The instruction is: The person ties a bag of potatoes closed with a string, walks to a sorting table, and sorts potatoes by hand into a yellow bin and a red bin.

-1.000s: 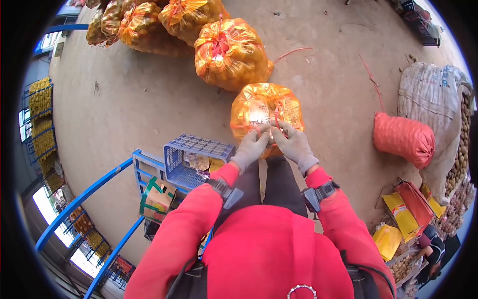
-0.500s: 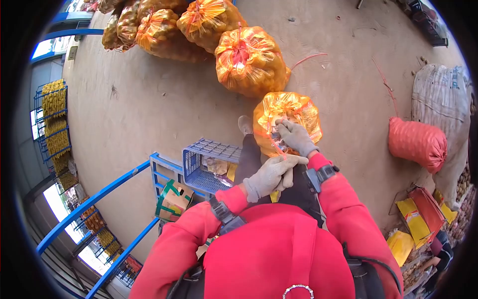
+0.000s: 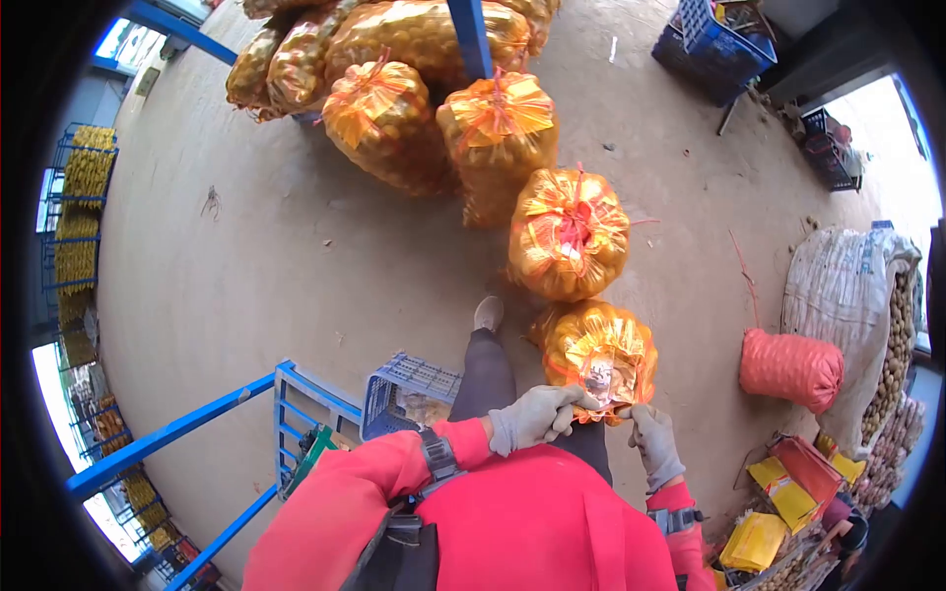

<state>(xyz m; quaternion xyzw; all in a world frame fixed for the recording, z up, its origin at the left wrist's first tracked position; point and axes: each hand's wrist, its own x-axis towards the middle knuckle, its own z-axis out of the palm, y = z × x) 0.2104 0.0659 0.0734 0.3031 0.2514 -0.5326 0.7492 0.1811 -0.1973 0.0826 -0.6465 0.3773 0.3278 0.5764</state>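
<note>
Right before me stands a full orange mesh bag point(image 3: 581, 330), its mouth facing me. A printed whitish sheet point(image 3: 607, 374) shows inside the mouth; its text is too small to read. My left hand point(image 3: 535, 418), in a pale grey work glove, pinches the near left part of the bag's rim. Gloved alike, my right hand point(image 3: 654, 441) has thumb and fingers closed on the rim at the near right. Touching the far side of this bag is another orange mesh bag point(image 3: 567, 261), gathered and tied with red string at its top.
More filled mesh bags point(image 3: 389, 128) stand behind a blue post point(image 3: 470, 34). To my left are a blue-grey plastic crate point(image 3: 379, 399) and a blue rail point(image 3: 177, 433). A red sack point(image 3: 791, 369), a white woven sack point(image 3: 838, 286) and yellow packets point(image 3: 754, 542) lie at the right.
My right hand has come back from over the bag's mouth to its near right rim. My left hand has moved up to the near left rim. The view has shifted; more floor shows ahead.
</note>
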